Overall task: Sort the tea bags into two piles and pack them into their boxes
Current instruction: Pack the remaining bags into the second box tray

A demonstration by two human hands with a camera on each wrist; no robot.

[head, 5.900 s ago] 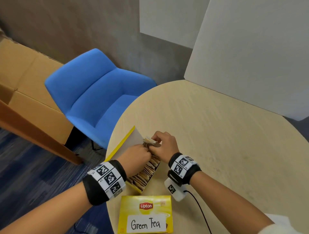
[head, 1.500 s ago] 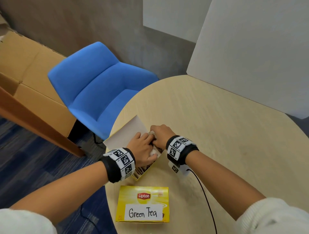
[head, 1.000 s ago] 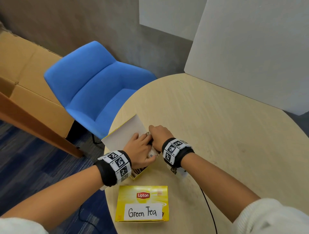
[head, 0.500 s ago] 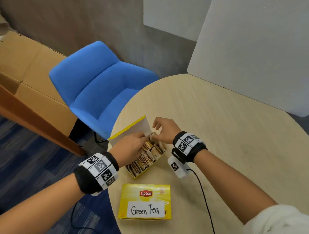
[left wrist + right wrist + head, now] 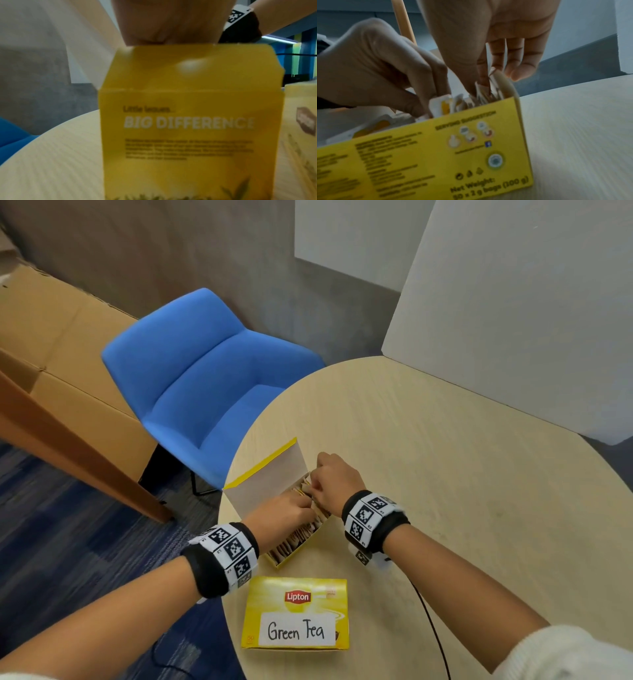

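Open yellow tea box (image 5: 301,546) is packed with upright tea bags (image 5: 447,104). Left hand (image 5: 281,517) pinches one bag inside; right hand (image 5: 334,482) pinches another at the far end.

Fingertips of the left hand (image 5: 279,517) and the right hand (image 5: 334,482) are sunk among the tea bags (image 5: 447,104), so any grip cannot be confirmed. The open box (image 5: 440,155) runs off the frame below the right hand, its small print blurred. The closed box (image 5: 307,135) beside the left wrist is cropped, logo unreadable.
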